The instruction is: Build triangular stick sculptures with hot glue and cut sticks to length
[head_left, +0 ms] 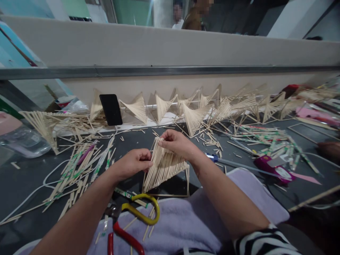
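A twisted fan-like structure of thin wooden sticks (167, 166) stands on the dark table in front of me, its base frame beside a purple towel. My left hand (136, 163) pinches its left edge between thumb and fingers. At the top corner, my right hand (174, 142) has thumb and fingertips closed on the stick ends. Yellow-handled scissors (145, 209) lie on the towel (183, 219), with red-handled pliers (124, 235) nearer to me.
Several similar stick structures (195, 118) line the wall behind a black phone (111, 109). Loose sticks (79, 170) lie at left and right. A glue gun (275, 170) is at right, a clear jug (23, 140) at left. Two people are beyond the wall.
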Action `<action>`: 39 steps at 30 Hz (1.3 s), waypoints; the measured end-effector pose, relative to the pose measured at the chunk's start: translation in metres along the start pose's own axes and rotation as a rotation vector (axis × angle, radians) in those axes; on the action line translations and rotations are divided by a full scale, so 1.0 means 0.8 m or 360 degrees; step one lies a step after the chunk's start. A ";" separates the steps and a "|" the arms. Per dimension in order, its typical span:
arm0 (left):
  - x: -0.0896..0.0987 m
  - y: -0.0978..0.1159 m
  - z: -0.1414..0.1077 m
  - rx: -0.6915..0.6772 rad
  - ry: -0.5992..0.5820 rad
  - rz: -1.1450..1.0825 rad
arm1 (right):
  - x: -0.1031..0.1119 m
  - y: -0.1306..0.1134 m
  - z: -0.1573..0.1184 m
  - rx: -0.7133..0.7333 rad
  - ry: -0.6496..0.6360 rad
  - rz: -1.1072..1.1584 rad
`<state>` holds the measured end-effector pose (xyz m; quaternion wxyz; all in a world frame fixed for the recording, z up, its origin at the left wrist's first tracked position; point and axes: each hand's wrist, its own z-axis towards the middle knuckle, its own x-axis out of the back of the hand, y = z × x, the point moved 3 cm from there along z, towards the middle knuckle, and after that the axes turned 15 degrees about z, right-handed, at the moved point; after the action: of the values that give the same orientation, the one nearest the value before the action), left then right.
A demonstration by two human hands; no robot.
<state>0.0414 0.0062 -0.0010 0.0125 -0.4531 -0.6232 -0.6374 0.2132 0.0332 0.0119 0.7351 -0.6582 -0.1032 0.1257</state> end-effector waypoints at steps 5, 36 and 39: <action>0.000 -0.002 0.000 -0.0004 0.0010 0.0010 | 0.002 0.000 0.000 0.0002 -0.0049 0.0044; -0.001 -0.001 0.000 0.0020 0.0007 -0.0050 | -0.002 -0.005 -0.002 -0.0001 -0.0091 -0.0012; -0.001 -0.001 0.001 0.0023 0.0013 -0.0009 | -0.002 -0.005 -0.002 0.0037 -0.0080 -0.0090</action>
<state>0.0415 0.0065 -0.0024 0.0165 -0.4485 -0.6290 -0.6347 0.2125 0.0310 0.0159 0.7431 -0.6431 -0.1386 0.1226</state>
